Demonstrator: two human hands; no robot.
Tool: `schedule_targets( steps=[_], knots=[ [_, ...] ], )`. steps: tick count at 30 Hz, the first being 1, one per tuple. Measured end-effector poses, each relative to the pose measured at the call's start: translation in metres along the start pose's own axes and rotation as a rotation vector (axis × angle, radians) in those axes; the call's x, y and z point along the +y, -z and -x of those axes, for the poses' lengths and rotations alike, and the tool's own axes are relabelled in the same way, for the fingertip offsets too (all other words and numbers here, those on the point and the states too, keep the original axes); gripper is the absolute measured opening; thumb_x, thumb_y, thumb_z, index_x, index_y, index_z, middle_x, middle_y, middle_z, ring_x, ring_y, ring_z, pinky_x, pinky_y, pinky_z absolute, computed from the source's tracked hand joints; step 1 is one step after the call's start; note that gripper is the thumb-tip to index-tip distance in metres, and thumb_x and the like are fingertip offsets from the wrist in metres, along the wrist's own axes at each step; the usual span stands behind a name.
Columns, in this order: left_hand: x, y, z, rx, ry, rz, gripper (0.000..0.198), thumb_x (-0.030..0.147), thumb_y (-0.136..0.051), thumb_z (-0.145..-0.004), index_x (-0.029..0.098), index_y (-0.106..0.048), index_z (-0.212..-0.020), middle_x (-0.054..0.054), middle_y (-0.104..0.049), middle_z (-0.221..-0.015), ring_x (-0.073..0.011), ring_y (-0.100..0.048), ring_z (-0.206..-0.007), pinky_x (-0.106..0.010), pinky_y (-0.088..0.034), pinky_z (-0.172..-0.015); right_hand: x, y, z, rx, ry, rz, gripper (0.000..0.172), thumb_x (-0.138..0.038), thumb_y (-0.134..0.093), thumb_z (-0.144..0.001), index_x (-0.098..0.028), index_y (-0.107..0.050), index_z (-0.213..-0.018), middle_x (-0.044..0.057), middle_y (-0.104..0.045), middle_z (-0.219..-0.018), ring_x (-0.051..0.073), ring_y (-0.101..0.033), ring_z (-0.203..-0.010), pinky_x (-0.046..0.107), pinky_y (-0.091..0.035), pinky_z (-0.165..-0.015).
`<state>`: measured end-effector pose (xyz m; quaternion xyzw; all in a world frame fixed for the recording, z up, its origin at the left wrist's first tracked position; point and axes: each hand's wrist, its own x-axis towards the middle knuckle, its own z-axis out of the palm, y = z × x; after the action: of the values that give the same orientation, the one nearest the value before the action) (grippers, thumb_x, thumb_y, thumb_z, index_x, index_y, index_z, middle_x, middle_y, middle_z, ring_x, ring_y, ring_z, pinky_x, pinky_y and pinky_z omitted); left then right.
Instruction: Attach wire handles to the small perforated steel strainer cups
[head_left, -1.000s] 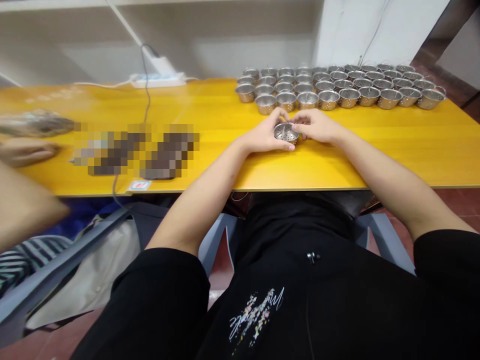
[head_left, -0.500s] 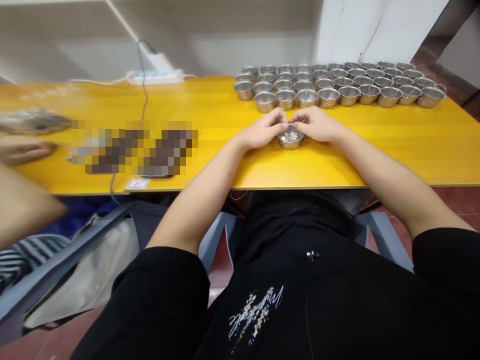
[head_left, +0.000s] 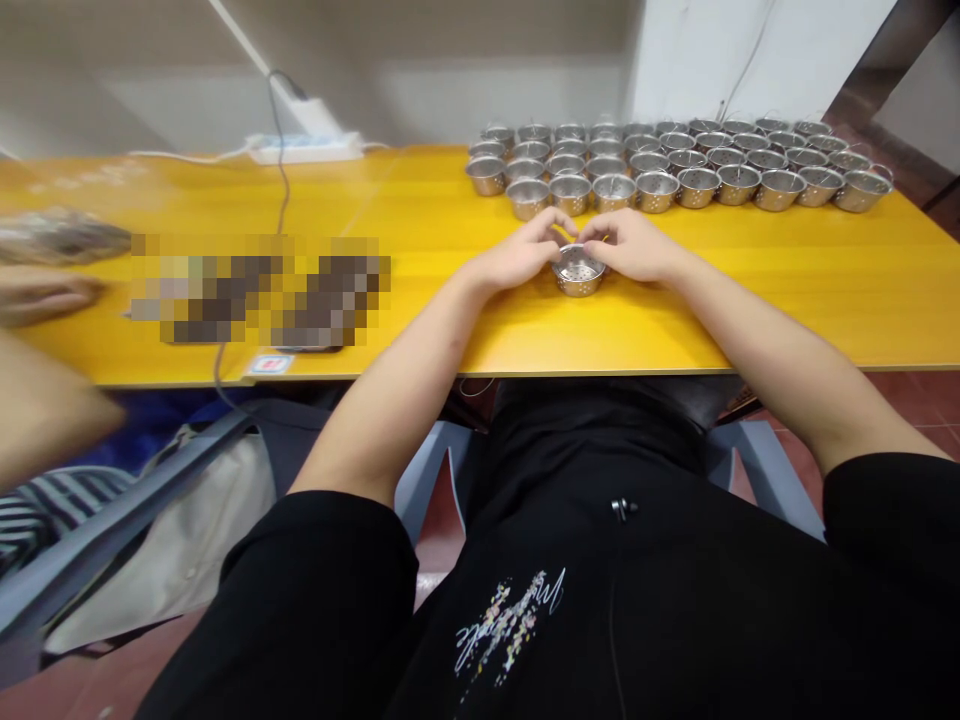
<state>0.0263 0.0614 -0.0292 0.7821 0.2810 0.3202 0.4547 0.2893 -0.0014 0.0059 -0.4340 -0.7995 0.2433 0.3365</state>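
Note:
A small perforated metal basket (head_left: 579,272) stands upright on the yellow table in front of me, its round opening facing up. My left hand (head_left: 531,250) is closed at the basket's back left rim, its thumb against the edge. On the opposite side, my right hand (head_left: 628,245) grips the right rim between thumb and bent fingers. The fingertips of both hands nearly meet behind the basket. They partly hide its back edge, and any wire handle there is too small to make out.
Several rows of like metal baskets (head_left: 697,187) with thin wire handles stand at the back right. Blurred-out dark items (head_left: 330,295) lie to the left. A power strip (head_left: 306,148) with a cable sits behind them. Another person's hand (head_left: 49,293) rests at far left.
My left thumb has drawn back from the basket's inside toward its left rim. A thin wire seen across the opening before no longer shows there. The basket stays in place.

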Motion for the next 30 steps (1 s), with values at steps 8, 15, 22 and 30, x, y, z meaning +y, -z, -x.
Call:
schedule_targets(
  steps=[8,15,22,30],
  knots=[
    [0.014,-0.006,0.006,0.038,0.091,0.02,0.057,0.019,-0.084,-0.075,0.027,-0.065,-0.128,-0.001,-0.076,-0.103,-0.0201,-0.069,-0.089,-0.036,-0.053,-0.089,-0.005,-0.002,0.004,-0.001,0.024,0.023,0.029,-0.043,-0.082,-0.101,-0.019,-0.093,-0.113,0.012,-0.093,-0.11,0.037,-0.081,-0.111,0.055,-0.067,-0.111],
    [0.014,-0.008,0.009,0.037,0.056,-0.105,0.065,0.016,-0.088,-0.07,0.026,-0.066,-0.131,-0.001,-0.074,-0.096,-0.023,-0.072,-0.085,-0.038,-0.055,-0.083,-0.013,-0.008,0.007,0.003,0.036,0.042,0.02,-0.038,-0.082,-0.102,-0.02,-0.091,-0.109,0.008,-0.084,-0.094,0.029,-0.072,-0.09,0.047,-0.063,-0.091],
    [0.022,-0.012,0.01,0.08,0.033,-0.203,0.061,0.018,-0.09,-0.072,0.023,-0.069,-0.128,-0.003,-0.076,-0.102,-0.0239,-0.073,-0.091,-0.038,-0.057,-0.086,-0.017,-0.009,0.007,0.039,0.076,0.083,0.017,-0.033,-0.079,-0.106,-0.02,-0.089,-0.114,0.006,-0.074,-0.088,0.025,-0.065,-0.084,0.043,-0.059,-0.083],
    [0.028,-0.015,0.011,0.095,-0.036,-0.247,0.042,0.018,-0.081,-0.076,0.022,-0.073,-0.117,-0.005,-0.077,-0.109,-0.0259,-0.073,-0.103,-0.041,-0.058,-0.097,-0.02,-0.01,0.009,0.03,0.102,0.097,0.019,-0.037,-0.08,-0.11,-0.02,-0.088,-0.116,0.006,-0.073,-0.09,0.027,-0.066,-0.089,0.044,-0.059,-0.085]
  ],
)
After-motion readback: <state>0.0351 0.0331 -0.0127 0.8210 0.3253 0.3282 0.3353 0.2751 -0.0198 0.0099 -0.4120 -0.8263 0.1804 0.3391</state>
